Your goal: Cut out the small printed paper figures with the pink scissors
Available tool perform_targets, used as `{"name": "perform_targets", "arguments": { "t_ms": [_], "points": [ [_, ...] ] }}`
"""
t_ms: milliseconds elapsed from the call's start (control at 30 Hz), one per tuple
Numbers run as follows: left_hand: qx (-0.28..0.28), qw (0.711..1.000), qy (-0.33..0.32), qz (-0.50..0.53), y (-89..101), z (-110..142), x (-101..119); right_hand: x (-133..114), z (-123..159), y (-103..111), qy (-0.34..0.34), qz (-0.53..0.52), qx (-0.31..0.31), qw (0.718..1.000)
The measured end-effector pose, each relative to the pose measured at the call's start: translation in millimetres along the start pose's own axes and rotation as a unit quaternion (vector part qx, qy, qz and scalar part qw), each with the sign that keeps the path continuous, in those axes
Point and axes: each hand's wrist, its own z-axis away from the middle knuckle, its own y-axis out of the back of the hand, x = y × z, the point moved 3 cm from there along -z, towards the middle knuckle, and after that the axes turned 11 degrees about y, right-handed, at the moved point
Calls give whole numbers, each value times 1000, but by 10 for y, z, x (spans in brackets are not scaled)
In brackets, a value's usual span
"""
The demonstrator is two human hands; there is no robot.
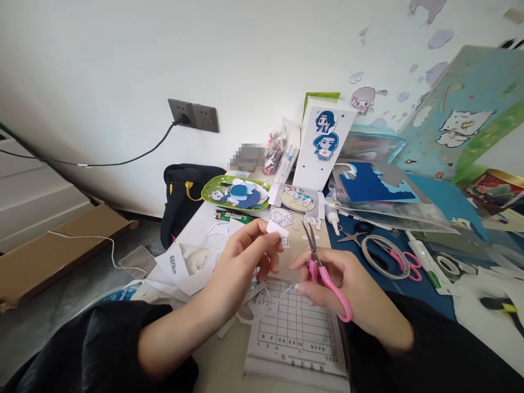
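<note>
So the left hand [257, 248] is pinching a small white paper piece [277, 229] between thumb and fingers, just beyond the fingertips. Right hand [327, 273] is curled round the pink-handled scissors [313, 245], blades pointing up and slightly apart, near the paper but not touching it, above a printed grid sheet [297, 327].

A white wall [123, 54] rises behind the cluttered counter [225, 349], its gray power sockets [194, 115] (one with a black plug) left of the counter, above a gray floor [149, 240] in soft light.
</note>
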Motion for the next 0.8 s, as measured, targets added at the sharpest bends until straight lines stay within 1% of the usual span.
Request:
{"name": "perform_targets", "arguments": {
  "t_ms": [67, 233, 367, 433, 533, 633, 700, 800],
  "points": [
    [-13, 1000, 0, -1, -7, 1, -10, 18, -2, 16, -7, 5, 2, 1000],
    [-49, 999, 3, 8, -37, 20, -7, 33, -12, 32, -20, -13, -20, 1000],
    [-67, 997, 14, -20, -87, 60, -30, 72, -29, 29, -73, -32, 22, 997],
    [-84, 995, 12, -46, -125, 85, -49, 79, -35, 3, -72, 8, 32, 997],
    [-120, 990, -13, -72, -178, 118, -57, 79, -41, -51, -40, 90, 52, 994],
    [-117, 987, -44, -97, -186, 125, -46, 66, -48, -108, 33, 168, 74, 982],
    [-101, 987, -64, -107, -174, 120, -39, 68, -48, -143, 61, 178, 77, 979],
    [-64, 991, -83, -84, -145, 111, -36, 56, -38, -183, 78, 136, 62, 986]
  ]
}}
